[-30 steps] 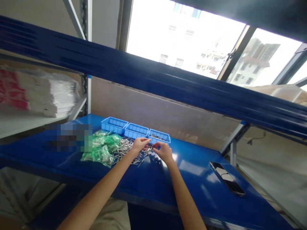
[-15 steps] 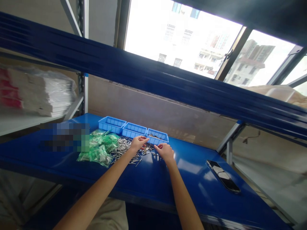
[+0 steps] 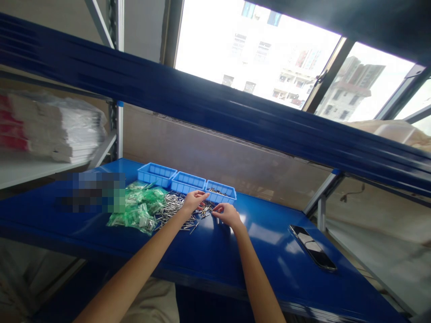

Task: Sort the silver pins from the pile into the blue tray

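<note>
A heap of thin metal pins (image 3: 173,207) lies loose on the blue table. My left hand (image 3: 194,201) hovers over the heap's right side, fingers bent together; anything between them is too small to make out. Close by on the right, my right hand (image 3: 228,214) reaches down to the table with thumb and fingertips drawn together at the edge of a smaller group of pins (image 3: 205,210). What its fingertips hold, if anything, I cannot make out. Just behind the hands, a blue bin (image 3: 222,197) contains several similar pins.
Two more blue bins, a middle bin (image 3: 187,185) and a left bin (image 3: 158,177), stand in the same row. Green-tinted plastic bags (image 3: 136,211) of parts lie left of the heap. A phone (image 3: 313,247) rests at the right. A blue shelf beam (image 3: 215,101) crosses above the table.
My right hand has moved slightly left and down, closer to the pins and my left hand. My left hand stays almost where it was.
</note>
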`<action>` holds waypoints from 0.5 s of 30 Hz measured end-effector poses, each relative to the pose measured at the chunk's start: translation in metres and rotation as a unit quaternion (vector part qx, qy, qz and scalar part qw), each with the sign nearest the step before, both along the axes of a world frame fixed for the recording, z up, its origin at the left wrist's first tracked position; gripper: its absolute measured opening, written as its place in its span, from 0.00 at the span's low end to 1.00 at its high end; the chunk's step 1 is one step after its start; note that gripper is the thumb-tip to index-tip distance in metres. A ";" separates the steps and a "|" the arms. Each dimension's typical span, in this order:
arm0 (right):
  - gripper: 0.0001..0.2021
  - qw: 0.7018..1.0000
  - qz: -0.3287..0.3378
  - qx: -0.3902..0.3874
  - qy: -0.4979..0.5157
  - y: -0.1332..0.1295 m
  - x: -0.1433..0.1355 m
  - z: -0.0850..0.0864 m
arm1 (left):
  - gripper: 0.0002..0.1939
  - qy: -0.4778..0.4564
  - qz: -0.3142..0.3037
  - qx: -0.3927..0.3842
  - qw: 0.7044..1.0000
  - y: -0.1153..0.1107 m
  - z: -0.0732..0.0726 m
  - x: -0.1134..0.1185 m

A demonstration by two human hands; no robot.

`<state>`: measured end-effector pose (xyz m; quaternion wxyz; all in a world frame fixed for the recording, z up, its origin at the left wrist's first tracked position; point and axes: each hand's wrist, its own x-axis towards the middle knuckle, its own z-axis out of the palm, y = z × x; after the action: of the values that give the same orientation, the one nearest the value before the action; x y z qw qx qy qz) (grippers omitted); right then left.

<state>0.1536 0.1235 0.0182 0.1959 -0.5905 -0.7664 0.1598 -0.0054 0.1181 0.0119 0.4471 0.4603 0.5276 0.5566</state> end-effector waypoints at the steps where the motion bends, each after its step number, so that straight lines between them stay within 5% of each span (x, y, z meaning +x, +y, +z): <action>1: 0.07 1.000 -0.002 0.003 -0.004 0.000 -0.001 0.000 | 0.22 0.001 0.001 -0.001 1.000 0.000 0.000 0.000; 9: 0.09 0.983 -0.058 0.122 0.128 -0.001 -0.012 0.007 | 0.22 0.002 -0.013 -0.007 1.000 -0.003 0.003 -0.001; 15: 0.14 0.948 -0.051 0.099 0.297 0.002 -0.016 0.008 | 0.20 -0.001 -0.031 0.000 1.000 -0.006 0.006 0.001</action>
<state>0.1378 0.1252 0.0265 0.4798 -0.5322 -0.6546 0.2411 -0.0047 0.1123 0.0181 0.4649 0.4757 0.5124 0.5431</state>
